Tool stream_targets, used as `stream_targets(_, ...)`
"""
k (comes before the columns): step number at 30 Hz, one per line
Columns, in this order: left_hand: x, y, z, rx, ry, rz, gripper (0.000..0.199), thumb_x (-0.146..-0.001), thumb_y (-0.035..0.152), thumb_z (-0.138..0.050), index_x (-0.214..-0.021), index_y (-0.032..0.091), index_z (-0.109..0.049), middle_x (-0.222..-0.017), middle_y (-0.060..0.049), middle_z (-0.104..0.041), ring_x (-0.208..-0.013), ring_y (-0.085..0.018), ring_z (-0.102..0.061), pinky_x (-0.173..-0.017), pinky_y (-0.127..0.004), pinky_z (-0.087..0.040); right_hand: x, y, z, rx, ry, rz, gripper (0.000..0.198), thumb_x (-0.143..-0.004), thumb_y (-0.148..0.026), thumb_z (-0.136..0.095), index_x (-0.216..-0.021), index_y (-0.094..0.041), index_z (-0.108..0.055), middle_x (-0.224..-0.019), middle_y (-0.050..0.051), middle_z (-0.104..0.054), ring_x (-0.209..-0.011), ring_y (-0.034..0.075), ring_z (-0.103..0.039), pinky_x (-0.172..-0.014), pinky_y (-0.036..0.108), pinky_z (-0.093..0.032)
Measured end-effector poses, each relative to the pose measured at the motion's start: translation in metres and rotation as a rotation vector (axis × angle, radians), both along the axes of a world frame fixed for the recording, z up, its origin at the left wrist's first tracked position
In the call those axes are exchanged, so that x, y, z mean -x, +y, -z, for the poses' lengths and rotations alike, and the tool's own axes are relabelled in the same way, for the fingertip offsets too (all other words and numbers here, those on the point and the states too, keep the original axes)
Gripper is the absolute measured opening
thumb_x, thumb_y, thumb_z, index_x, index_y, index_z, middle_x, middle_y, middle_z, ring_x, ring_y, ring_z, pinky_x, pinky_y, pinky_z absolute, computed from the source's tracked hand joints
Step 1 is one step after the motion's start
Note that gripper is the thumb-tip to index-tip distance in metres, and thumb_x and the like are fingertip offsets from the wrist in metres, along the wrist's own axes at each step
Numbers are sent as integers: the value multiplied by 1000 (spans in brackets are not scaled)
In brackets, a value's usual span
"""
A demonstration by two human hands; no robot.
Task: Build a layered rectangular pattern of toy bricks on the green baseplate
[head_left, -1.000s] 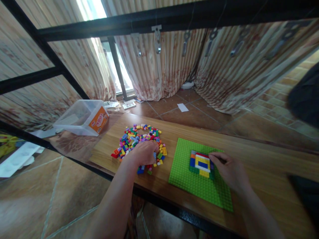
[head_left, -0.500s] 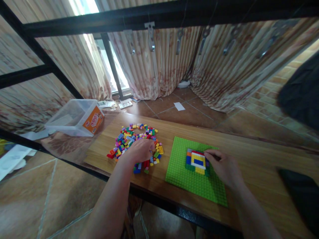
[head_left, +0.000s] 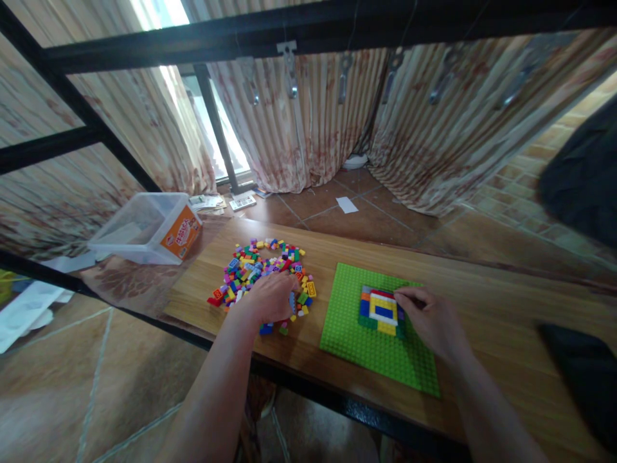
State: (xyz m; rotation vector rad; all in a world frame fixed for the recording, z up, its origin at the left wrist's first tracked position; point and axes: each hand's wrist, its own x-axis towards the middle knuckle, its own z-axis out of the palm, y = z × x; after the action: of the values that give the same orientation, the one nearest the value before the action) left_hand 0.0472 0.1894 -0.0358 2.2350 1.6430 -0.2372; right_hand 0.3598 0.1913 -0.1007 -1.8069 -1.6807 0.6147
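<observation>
Green baseplate (head_left: 340,321) bearing a small brick build (head_left: 384,312); the left hand (head_left: 272,297) seems to pick through loose bricks (head_left: 248,270).
Its fingertips are hidden, grip unclear; the right hand (head_left: 432,318) pinches thumb and finger together at the build's corner. Lifting one brick calls for fine fingertip control. Yellow and white ring a blue centre.

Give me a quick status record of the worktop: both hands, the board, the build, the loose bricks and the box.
left hand: at the brick pile, a grey-blue brick by its fingers; grip unclear
right hand: fingertips at the build's upper right corner; whether they pinch a brick is unclear
board: green, studded, flat on the wooden table
build: on the board; blue centre, yellow and white around it
brick pile: loose, mixed colours, left of the board
box: clear plastic, orange label, left of the pile
</observation>
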Motion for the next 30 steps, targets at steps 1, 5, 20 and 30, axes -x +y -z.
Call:
stream_targets(1, -1, 0, 0, -1, 2, 4, 31, -71, 21, -68, -102, 19, -65, -108, -8, -68, -101, -24, -63, -87, -30, -47, 0, 0, 0, 2, -4, 0, 34, -78, -47, -52, -81, -21, -73, -89, 6, -73, -83, 22, -65, -78, 35, -47)
stream_targets(5, -4, -1, 0, -35, 3, 27, 23, -75, 22, -64, -97, 17, -64, -105, -10, -67, -102, -25, -62, -88, -32, -47, -2, 0, 2, 6, -34, -8, 35, -79, -49, -51, -82, -22, -73, -90, 6, -73, -84, 23, -66, -79, 36, -48)
stream_targets(20, 27, 8, 11, -214, -140, -189, 29, -77, 33, -65, -103, 20, -65, -102, -6, -70, -96, -22, -64, -85, -30, -50, -16, 7, 24, 4, -47, -6, 38, -73, -56, -55, -82, -24, -73, -91, 7, -74, -85, 28, -69, -76, 40, -53)
stream_targets(30, 80, 12, 18, -206, -22, -611, 29, -79, 16, -55, -98, 25, -75, -100, -6, -74, -98, -20, -66, -87, -29, -51, -21, 8, 28, 52, -80, 22, 34, -73, -58, -55, -80, -30, -72, -93, 9, -75, -84, 32, -71, -69, 42, -54)
